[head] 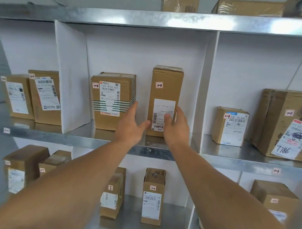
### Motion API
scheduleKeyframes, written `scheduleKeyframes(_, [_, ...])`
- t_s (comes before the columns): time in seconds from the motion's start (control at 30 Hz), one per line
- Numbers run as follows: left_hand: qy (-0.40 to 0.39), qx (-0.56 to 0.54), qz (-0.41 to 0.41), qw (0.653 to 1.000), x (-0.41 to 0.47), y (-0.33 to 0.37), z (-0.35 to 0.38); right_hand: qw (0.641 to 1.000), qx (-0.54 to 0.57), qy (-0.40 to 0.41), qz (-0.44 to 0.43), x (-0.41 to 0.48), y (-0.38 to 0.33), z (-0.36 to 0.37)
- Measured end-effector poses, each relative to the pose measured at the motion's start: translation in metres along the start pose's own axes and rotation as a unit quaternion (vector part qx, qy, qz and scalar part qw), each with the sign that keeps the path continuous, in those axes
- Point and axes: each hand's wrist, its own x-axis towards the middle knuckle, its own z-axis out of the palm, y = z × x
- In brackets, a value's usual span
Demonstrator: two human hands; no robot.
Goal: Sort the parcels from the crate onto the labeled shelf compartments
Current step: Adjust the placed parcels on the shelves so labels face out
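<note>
While the tall parcel (166, 84) stood upright in the shelf's (61, 136) middle compartment, the left hand (130, 125) and right hand (177, 128) flanked it, each grip apart with fingers straight, so a careless brush could topple it.

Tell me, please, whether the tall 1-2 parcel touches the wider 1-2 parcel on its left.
Apart. The head view shows white back wall between the tall parcel and the wider parcel.
</note>
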Motion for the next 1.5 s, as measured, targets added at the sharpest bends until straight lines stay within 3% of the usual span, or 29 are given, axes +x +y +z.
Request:
scheduleKeyframes(0.2, [-0.007, -0.024, 0.008, 1.0, -0.043, 0.022, -0.02, 1.0, -0.009, -0.009, -0.014, -0.041, -0.022, -0.023])
scheduleKeyframes(0.7, [-0.055, -0.028, 0.063, 0.996, -0.11, 0.079, 0.01, 0.978, -0.207, 0.006, -0.039, -0.089, -0.007, -0.135])
scheduleKeyframes(0.97, [-0.086, -0.049, 0.086, 0.991, -0.111, 0.118, 0.062, 0.984, -0.17, 0.046, -0.001, -0.079, 0.012, -0.182])
scheduleKeyframes(1.23, [-0.09, -0.059, 0.08, 0.991, -0.086, 0.132, 0.113, 0.987, -0.157, 0.037, 0.018, -0.037, 0.039, -0.206])
scheduleKeyframes(1.4, [-0.084, -0.064, 0.046, 0.993, -0.068, 0.142, 0.157, 0.988, -0.153, 0.019, 0.026, 0.006, 0.061, -0.221])
scheduleKeyframes(1.5, [-0.087, -0.084, 0.023, 0.992, -0.058, 0.148, 0.186, 0.988, -0.132, 0.008, 0.075, 0.029, 0.076, -0.224])
